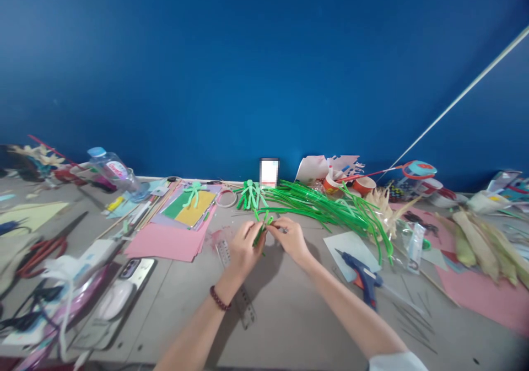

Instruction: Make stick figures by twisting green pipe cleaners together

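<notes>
Above the middle of the table my left hand (243, 247) pinches a small bent bunch of green pipe cleaners (259, 234). My right hand (291, 237) comes in from the other side, its thumb and fingers closed at the bunch's right edge. The fingers partly hide the held piece. Just beyond my hands stand light-green pipe-cleaner figures (250, 193), and a large pile of loose green pipe cleaners (318, 203) spreads to the right. Under my left forearm lies a clear ruler (247, 307), partly covered.
To the right are a blue glue gun (360, 272), a white sheet (336, 244) and corn husks (475, 244). On the left lie pink paper (165, 243), a phone (138, 272), red-handled scissors (45, 252) and a plastic bottle (118, 172). A blue wall (248, 84) rises behind the table.
</notes>
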Available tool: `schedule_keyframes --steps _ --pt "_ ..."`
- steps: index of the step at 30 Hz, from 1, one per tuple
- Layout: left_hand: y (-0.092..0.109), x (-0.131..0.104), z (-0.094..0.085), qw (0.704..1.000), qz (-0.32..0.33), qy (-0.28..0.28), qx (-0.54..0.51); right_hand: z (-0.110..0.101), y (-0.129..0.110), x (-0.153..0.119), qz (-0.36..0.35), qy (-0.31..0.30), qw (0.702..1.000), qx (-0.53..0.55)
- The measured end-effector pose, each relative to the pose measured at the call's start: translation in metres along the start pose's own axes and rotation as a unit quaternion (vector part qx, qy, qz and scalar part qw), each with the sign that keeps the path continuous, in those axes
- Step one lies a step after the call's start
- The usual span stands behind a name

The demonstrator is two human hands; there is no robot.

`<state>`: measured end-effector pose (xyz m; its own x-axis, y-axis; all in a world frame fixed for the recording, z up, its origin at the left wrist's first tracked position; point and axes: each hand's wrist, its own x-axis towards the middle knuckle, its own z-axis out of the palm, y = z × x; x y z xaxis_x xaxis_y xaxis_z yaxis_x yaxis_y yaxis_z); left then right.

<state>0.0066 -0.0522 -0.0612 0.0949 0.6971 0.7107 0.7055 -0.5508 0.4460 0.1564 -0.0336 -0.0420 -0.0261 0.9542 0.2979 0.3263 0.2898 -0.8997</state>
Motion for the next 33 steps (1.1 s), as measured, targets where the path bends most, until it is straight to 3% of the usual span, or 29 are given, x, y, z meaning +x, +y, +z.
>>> schedule_keyframes --steps 3,5,7,10,13,17,21,24,27,30,33 --pt "-0.002 0.006 -0.002 0.969 -0.169 0.025 -0.179 -0.008 -0.005 0.005 0.038 -0.041 0.995 0.083" --pt "-0.007 0.01 -0.002 0.899 -0.301 -0.023 -0.318 -0.012 -0.009 0.006 0.07 -0.09 0.98 0.16" --pt "-0.012 0.012 -0.002 0.808 -0.385 -0.14 -0.423 -0.016 -0.011 0.005 0.097 -0.147 0.957 0.229" --pt "-0.015 0.011 -0.003 0.714 -0.402 -0.263 -0.51 -0.019 -0.013 0.003 0.109 -0.215 0.931 0.273" --pt "-0.011 0.005 -0.003 0.641 -0.384 -0.315 -0.586 -0.021 -0.012 0.003 0.111 -0.251 0.923 0.27" --pt "-0.004 0.001 -0.003 0.62 -0.377 -0.302 -0.618 -0.022 -0.015 0.004 0.123 -0.248 0.921 0.275" --pt "-0.005 0.001 0.0 0.603 -0.396 -0.286 -0.631 -0.023 -0.021 0.005 0.088 -0.252 0.935 0.234" --pt "-0.005 0.005 0.002 0.622 -0.409 -0.256 -0.617 -0.022 -0.022 0.006 0.119 -0.219 0.944 0.215" --pt "-0.003 0.01 0.002 0.682 -0.412 -0.258 -0.546 -0.018 -0.016 0.007 0.17 -0.166 0.956 0.174" --pt "0.0 0.014 0.001 0.795 -0.364 -0.232 -0.427 -0.014 -0.007 0.007 0.188 -0.13 0.964 0.135" --pt "0.001 0.01 0.0 0.915 -0.261 -0.192 -0.239 -0.01 0.002 0.006 0.186 -0.119 0.967 0.124"
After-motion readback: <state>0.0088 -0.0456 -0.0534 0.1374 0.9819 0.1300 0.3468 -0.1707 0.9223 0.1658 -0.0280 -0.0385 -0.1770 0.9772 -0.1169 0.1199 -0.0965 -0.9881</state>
